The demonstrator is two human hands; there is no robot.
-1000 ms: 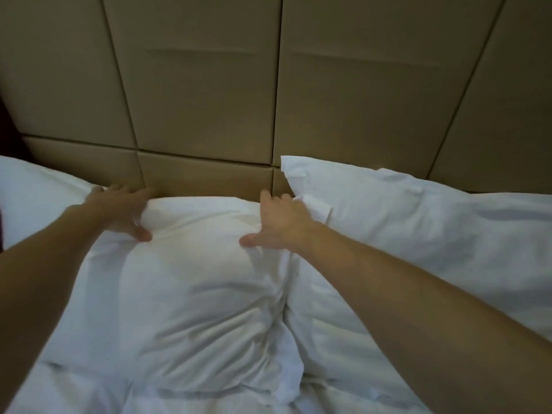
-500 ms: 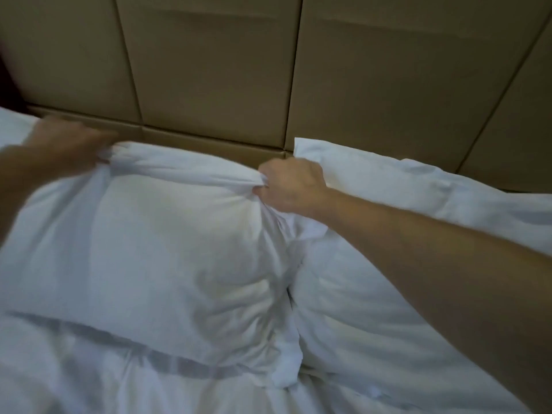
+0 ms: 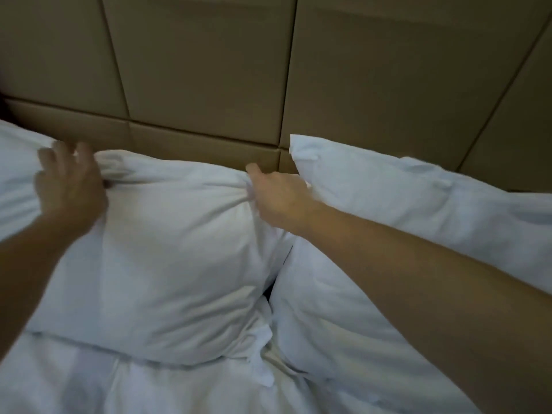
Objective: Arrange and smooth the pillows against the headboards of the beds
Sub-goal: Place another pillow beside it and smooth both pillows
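A white pillow (image 3: 179,249) leans at the foot of the tan padded headboard (image 3: 209,70). My left hand (image 3: 68,186) is at its top left corner, blurred, with fingers spread and the thumb touching bunched fabric. At the top right corner my right hand (image 3: 274,195) has creases of the pillowcase gathered into it; its fingertips are hidden. A second white pillow (image 3: 343,309) lies beside the first on the right, under my right forearm. A third pillow (image 3: 418,198) stands behind it against the headboard.
Another white pillow (image 3: 15,174) shows at the left edge behind my left hand. The white duvet (image 3: 89,383) covers the bed in front of the pillows. A dark gap (image 3: 268,289) runs between the two front pillows.
Both hands lifted the middle pillow by its top corners, then set it lower against the headboard. My left hand has opened from its grip and its fingers are spread.
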